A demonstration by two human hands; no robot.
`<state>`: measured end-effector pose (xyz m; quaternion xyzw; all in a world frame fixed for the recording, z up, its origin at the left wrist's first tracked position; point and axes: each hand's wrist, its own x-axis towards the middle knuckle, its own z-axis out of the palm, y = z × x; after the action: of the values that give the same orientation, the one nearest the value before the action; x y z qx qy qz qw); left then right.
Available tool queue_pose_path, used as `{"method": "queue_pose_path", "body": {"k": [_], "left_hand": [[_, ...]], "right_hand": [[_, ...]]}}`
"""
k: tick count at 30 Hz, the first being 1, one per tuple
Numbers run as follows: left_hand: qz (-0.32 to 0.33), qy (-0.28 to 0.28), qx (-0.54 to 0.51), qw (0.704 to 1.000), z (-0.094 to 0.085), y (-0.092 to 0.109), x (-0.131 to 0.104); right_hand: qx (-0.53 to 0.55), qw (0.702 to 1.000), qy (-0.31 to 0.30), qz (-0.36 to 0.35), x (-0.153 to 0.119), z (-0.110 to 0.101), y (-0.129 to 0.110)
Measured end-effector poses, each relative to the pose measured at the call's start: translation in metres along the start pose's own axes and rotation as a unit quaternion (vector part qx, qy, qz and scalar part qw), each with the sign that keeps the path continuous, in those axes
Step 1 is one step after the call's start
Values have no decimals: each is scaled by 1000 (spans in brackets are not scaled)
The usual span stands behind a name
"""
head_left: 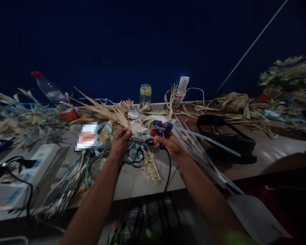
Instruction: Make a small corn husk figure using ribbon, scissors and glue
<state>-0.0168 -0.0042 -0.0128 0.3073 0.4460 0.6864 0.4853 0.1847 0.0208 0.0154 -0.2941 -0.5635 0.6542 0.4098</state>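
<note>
Pinching close, the left hand has its finger and thumb drawn narrow; I cannot tell what, if anything, is between them. The right hand is wrapped around a blue gun, which looks like a glue gun, with a small red light on its side. The gun is in the middle of the scene, just right of the left hand. Its tip is hard to make out and may be hot, so it seems wise to keep the left fingers away from it. A soft, even squeeze should work better than a hard one.

A black cord runs from below the right hand to the near edge of the table. It should hang loose so it does not tug. Blue ribbon lies in loops near the left hand, with dry scraps beside it; these may stick or snag, so mind them.

To the right lie clear sticks. Far in the middle stands a jar. To the left are a phone, a bunch of wires and a power strip.
</note>
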Motion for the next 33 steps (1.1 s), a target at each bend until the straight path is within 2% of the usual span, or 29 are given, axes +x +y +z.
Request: {"method": "queue_pose_path", "body": {"k": [4, 9, 15, 33], "left_hand": [[-2, 12, 8, 1000, -1, 2, -1], [41, 12, 28, 999, -6, -3, 3], [33, 0, 41, 999, -6, -4, 3], [26, 18, 41, 999, -1, 2, -1]], "right_hand": [[-107, 994, -8, 7, -1, -1, 4], [-184, 983, -20, 1, -1, -1, 0], [-205, 978, -26, -19, 0, -2, 1], [-248, 968, -27, -28, 0, 0, 1]]}}
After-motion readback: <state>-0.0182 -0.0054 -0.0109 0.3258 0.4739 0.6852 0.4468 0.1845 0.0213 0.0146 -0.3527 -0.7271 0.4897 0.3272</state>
